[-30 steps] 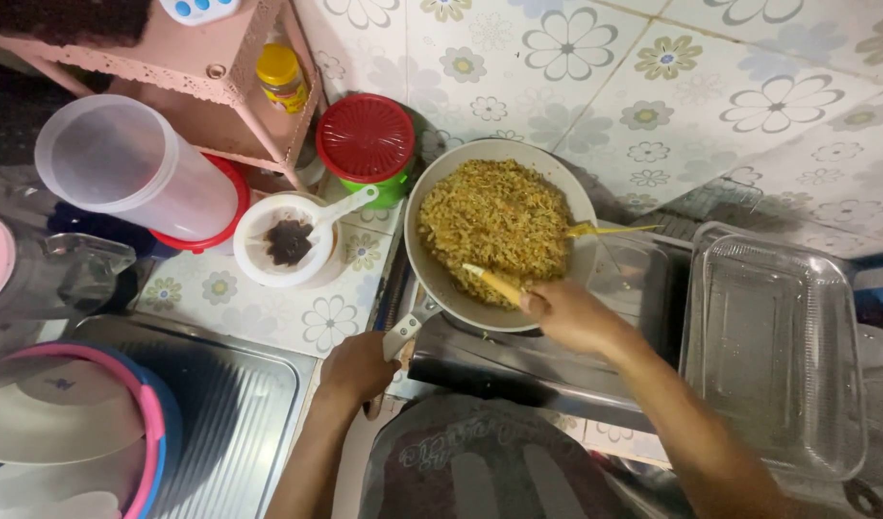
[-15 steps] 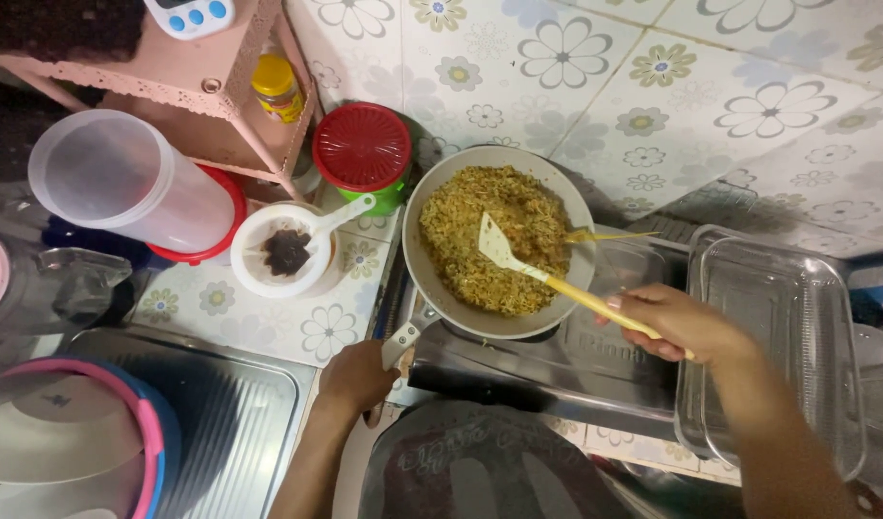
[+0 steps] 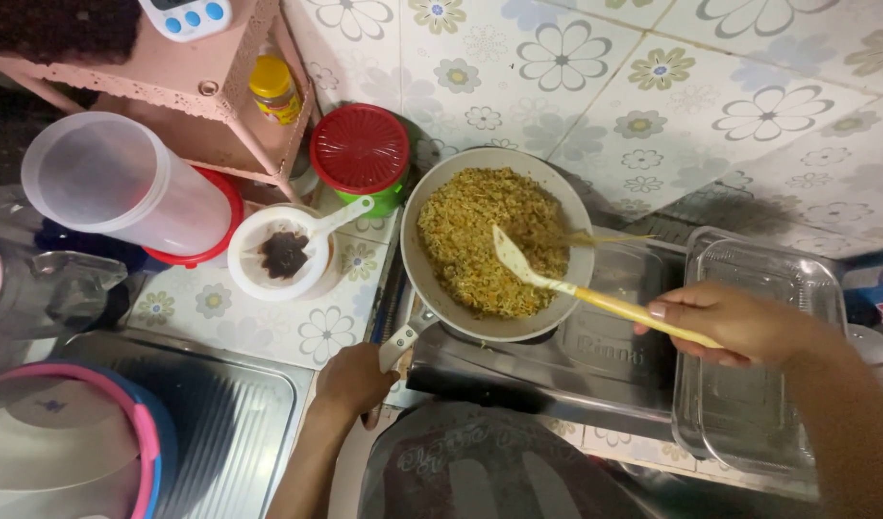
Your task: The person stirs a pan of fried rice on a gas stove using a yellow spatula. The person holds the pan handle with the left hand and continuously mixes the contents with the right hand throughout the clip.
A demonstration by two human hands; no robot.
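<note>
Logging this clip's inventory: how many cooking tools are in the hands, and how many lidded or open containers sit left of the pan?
Pan: 1, left hand on its handle
Spatula: 1, in right hand
Red-lidded container: 1
Clear jug: 1
White bowl: 1
Yellow jar: 1
Total: 6

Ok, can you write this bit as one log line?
left hand: holds pan handle | right hand: holds spatula over noodles
</note>
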